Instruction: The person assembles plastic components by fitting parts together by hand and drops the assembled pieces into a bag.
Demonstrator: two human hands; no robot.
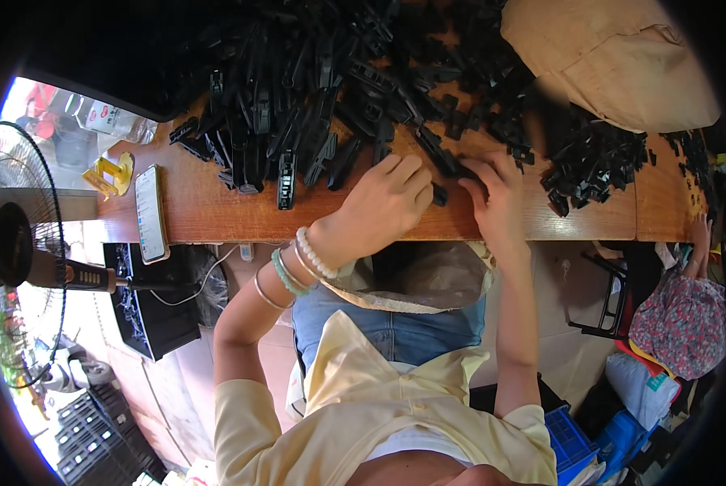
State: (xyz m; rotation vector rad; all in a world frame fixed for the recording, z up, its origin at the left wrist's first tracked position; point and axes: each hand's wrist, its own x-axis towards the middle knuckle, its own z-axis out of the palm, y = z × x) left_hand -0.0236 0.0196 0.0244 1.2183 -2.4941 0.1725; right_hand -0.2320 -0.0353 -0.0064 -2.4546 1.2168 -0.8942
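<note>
Black plastic clips (298, 121) lie heaped across the far part of a wooden surface (217, 215), with a second, smaller heap of short black parts (594, 166) to the right, just below a tan cloth bag (614, 61). Both hands rest near the front edge of the surface, close together at its middle. The left hand (383, 206) lies palm down, fingers loosely curled and pointing toward the heap; its fingertips sit beside one small black piece (439, 194) lying on the wood, and whether it grips that piece cannot be told. The wrist carries a white bead bracelet (314, 253), a green bead bracelet (286, 275) and a thin metal bangle (267, 296). The right hand (496, 194) is also palm down, with the fingers bent over a long black clip (442, 155) that runs diagonally up and to the left from under the fingertips; the fingers touch it, but a closed grip is not visible. A phone (151, 212) lies flat at the left end of the surface, screen up, with a yellow tape holder (113, 174) just beside it. An open bag (427, 279) hangs below the front edge, between the forearms. Left of the surface stands a fan (19, 243). At the lower right, a second person in a flowered garment (683, 320) sits well apart, one hand (699, 235) raised to the right end of the surface.
</note>
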